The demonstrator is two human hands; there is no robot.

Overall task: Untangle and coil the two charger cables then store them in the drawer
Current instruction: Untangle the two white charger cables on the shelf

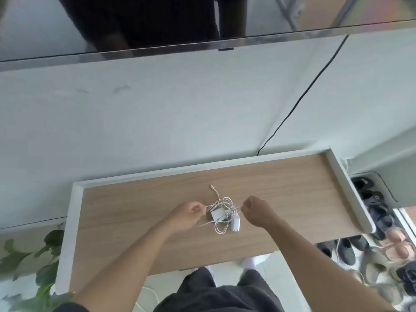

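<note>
Two white charger cables (221,204) lie tangled in a loose heap in the middle of a wooden surface with a white raised rim (76,199). Two white plug adapters sit in the heap: a square one (217,215) and a rounded one (236,224). One connector end (211,187) sticks out toward the wall. My left hand (188,213) pinches a strand at the heap's left side. My right hand (256,210) pinches a strand at its right side. Both strands are pulled slightly taut between the hands.
A wall-mounted TV (135,25) hangs above, with a black cord (299,102) running down behind the surface. Several shoes (378,219) crowd a rack at the right. Green plant leaves (45,264) sit at the lower left. Another white cable (148,291) lies on the floor.
</note>
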